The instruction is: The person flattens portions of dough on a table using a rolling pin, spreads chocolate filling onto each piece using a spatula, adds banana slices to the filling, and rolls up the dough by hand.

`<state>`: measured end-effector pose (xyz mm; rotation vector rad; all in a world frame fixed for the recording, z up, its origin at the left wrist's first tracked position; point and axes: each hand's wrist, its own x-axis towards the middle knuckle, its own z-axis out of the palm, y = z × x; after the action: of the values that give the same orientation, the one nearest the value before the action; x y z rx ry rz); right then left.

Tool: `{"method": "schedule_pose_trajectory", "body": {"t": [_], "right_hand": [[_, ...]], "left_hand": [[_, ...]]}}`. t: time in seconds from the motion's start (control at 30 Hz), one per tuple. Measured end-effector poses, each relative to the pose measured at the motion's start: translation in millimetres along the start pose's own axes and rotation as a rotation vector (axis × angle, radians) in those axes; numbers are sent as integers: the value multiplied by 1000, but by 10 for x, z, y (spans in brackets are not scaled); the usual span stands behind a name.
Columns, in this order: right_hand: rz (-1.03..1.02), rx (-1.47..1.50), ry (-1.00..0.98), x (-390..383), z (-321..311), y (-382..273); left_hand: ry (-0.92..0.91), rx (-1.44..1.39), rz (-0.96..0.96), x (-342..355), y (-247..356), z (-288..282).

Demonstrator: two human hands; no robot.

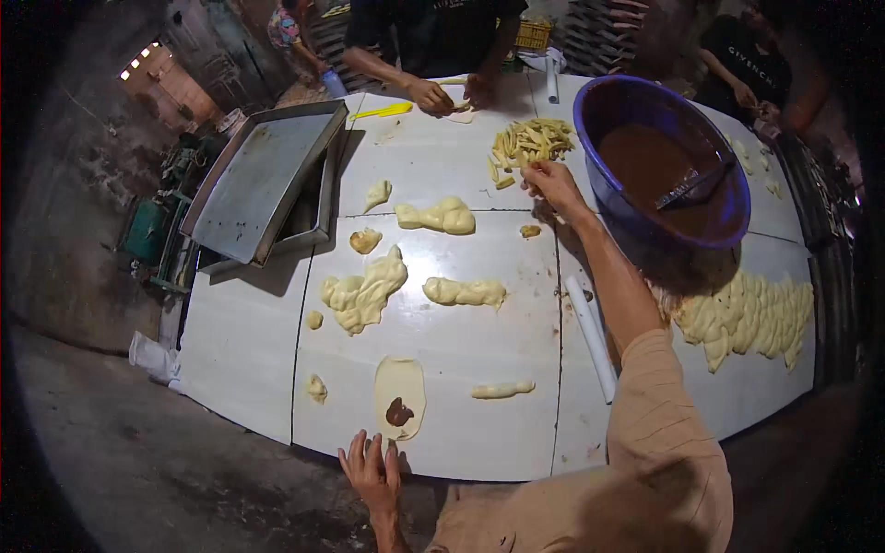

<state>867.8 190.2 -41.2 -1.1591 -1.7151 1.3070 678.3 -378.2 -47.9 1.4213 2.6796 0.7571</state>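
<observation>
My left hand [373, 468] rests at the table's near edge, fingers spread and holding nothing. Its fingertips are close to the lower end of a flat oval sheet of dough [400, 376], which carries a dab of brown paste [399, 412]. Far across the table, my right hand [557, 191] is at the near edge of a heap of pale yellow strips [536, 140]. Its fingers are closed in a pinch; what lies between them is hidden. A rolled piece of dough [502, 390] lies right of the sheet, with larger lumps of dough [367, 290] farther back.
A blue tub [586, 138] of brown paste with a tool in it stands right of my right hand. Below it are a white pipe [590, 339] and many dough pieces [751, 318]. Metal trays [263, 184] sit at left. Across the table, another person's hands [433, 97] work dough.
</observation>
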Motion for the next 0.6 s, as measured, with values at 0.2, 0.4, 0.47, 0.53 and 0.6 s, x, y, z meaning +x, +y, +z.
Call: {"method": "schedule_pose_trajectory", "body": {"t": [0.2, 0.4, 0.47, 0.53, 0.6], "right_hand": [[210, 368, -102, -375, 31, -397], [210, 234, -67, -1036, 423, -555], [238, 151, -82, -1303, 658, -588], [440, 134, 42, -1842, 1106, -963], [399, 72, -49, -2169, 1298, -923]], "left_hand": [[12, -76, -10, 159, -377, -57], [-57, -132, 261, 616, -893, -199], [-76, -150, 373, 784, -981, -278], [-142, -168, 446, 914, -1072, -347], [-201, -189, 511, 1027, -1094, -370]]}}
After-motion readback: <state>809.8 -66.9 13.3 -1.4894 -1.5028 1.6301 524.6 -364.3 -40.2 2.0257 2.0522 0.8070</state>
